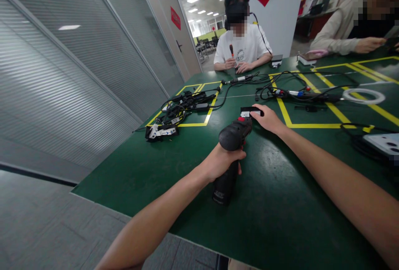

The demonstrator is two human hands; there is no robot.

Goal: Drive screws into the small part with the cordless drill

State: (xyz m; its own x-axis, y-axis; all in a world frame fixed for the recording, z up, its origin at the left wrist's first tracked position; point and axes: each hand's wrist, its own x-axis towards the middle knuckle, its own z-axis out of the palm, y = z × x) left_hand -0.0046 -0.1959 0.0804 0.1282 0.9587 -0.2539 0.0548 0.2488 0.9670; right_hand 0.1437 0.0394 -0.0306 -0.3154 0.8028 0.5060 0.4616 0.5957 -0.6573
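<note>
My left hand (220, 162) is wrapped round the grip of a black cordless screwdriver (234, 136) with a red button on top. The tool's front end points away from me, towards a small black block with a white label (246, 114). My right hand (265, 117) holds that block from its right side, fingers over the top, against the green table (274, 203). Whether the tool's tip touches the block is hidden behind the tool's body.
Tangled black cables (190, 106) lie at the left, with a black and white part (160, 132) in front. A cabled tool (299, 94) and a white hose ring (364, 96) lie right. Across the table, a person in a white shirt (255, 39) holds a screwdriver (231, 50); another person's sleeve (333, 33) is far right.
</note>
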